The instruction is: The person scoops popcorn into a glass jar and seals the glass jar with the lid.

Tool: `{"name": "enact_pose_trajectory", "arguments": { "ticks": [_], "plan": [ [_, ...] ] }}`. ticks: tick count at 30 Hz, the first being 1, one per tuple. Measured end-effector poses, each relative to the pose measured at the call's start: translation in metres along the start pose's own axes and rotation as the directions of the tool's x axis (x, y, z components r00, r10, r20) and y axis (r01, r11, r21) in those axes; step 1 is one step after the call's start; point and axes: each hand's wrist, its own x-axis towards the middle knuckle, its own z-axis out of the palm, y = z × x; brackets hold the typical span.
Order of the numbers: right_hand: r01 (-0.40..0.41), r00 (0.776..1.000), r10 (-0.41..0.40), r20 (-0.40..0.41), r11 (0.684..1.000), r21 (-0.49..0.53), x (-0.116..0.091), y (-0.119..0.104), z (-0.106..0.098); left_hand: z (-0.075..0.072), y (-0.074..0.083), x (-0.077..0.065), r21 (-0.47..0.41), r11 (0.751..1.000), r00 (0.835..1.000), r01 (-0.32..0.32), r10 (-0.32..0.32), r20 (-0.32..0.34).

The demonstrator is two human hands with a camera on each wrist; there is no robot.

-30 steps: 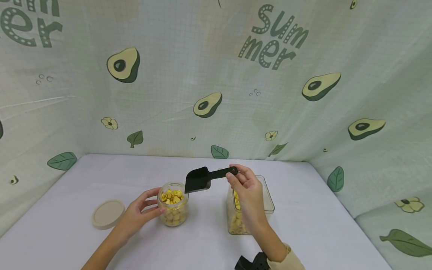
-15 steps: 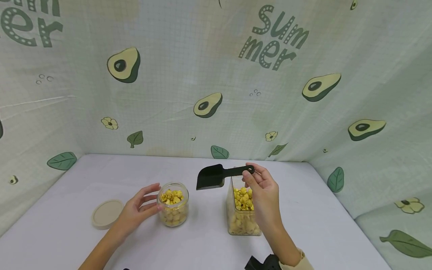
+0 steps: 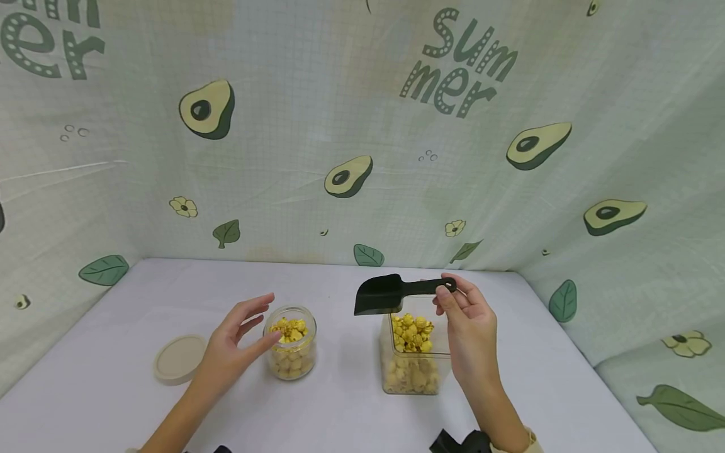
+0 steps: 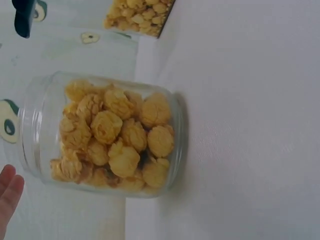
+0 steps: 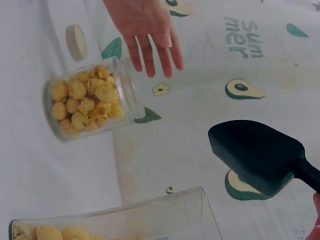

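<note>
A black scoop (image 3: 381, 294) hangs level above the table, its handle end pinched by my right hand (image 3: 470, 327). In the right wrist view the scoop's bowl (image 5: 255, 152) shows nothing in it. Below and partly behind the right hand stands a square clear container (image 3: 416, 374) of yellow popcorn (image 3: 410, 333). My left hand (image 3: 235, 336) is beside the round glass jar (image 3: 291, 362), fingers spread and holding nothing; the right wrist view shows its fingers apart from the rim. Caramel-coloured popcorn (image 4: 120, 135) fills much of the jar, which stands upright without a lid.
A round beige lid (image 3: 180, 360) lies on the white table (image 3: 340, 415), left of the jar and near the left forearm. Behind the table hangs a pale cloth (image 3: 283, 126) printed with avocados and leaves.
The right hand has carried the scoop rightward, from beside the jar to over the square container's left side. My left hand has let go of the jar and lifted slightly.
</note>
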Motion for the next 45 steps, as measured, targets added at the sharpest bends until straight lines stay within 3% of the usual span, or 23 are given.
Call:
{"name": "enact_pose_trajectory", "arguments": {
  "ticks": [4, 7, 15, 18, 22, 27, 30, 36, 40, 45],
  "plan": [
    [0.014, 1.0, -0.014, -0.025, 1.0, 0.019, 0.002, -0.001, -0.007, 0.01, 0.011, 0.003, 0.013, 0.995, 0.995, -0.097, 0.097, -0.031],
    [0.033, 0.998, -0.032, -0.053, 0.999, 0.018, 0.003, -0.002, -0.012, 0.019, 0.017, 0.005, 0.031, 0.991, 0.991, -0.13, 0.131, -0.02],
    [0.08, 0.991, -0.08, -0.111, 0.997, -0.006, 0.007, -0.002, -0.023, 0.046, 0.031, 0.007, 0.022, 0.995, 0.994, -0.102, 0.101, 0.028],
    [0.124, 0.984, -0.126, -0.127, 0.992, -0.023, 0.007, -0.002, -0.026, 0.056, 0.033, 0.008, 0.003, 0.993, 0.991, -0.122, 0.121, 0.049],
    [0.195, 0.97, -0.208, -0.129, 0.975, -0.105, 0.008, -0.001, -0.032, 0.069, 0.033, 0.008, -0.035, 0.987, 0.985, -0.156, 0.158, 0.069],
    [0.268, 0.95, -0.296, -0.105, 0.939, -0.215, 0.01, 0.003, -0.039, 0.085, 0.031, 0.008, -0.078, 0.988, 0.984, -0.13, 0.139, 0.114],
    [0.306, 0.937, -0.342, -0.075, 0.904, -0.299, 0.011, 0.006, -0.042, 0.094, 0.031, 0.008, -0.102, 0.989, 0.982, -0.107, 0.121, 0.146],
    [0.399, 0.89, -0.455, 0.012, 0.768, -0.501, 0.014, 0.012, -0.046, 0.107, 0.031, 0.009, -0.156, 0.986, 0.975, -0.062, 0.093, 0.2],
    [0.428, 0.872, -0.486, 0.049, 0.711, -0.559, 0.015, 0.015, -0.047, 0.114, 0.03, 0.011, -0.208, 0.978, 0.968, 0.018, 0.035, 0.249],
    [0.472, 0.84, -0.531, 0.112, 0.615, -0.632, 0.015, 0.016, -0.045, 0.122, 0.028, 0.013, -0.243, 0.962, 0.95, 0.121, -0.042, 0.308]
  ]
}}
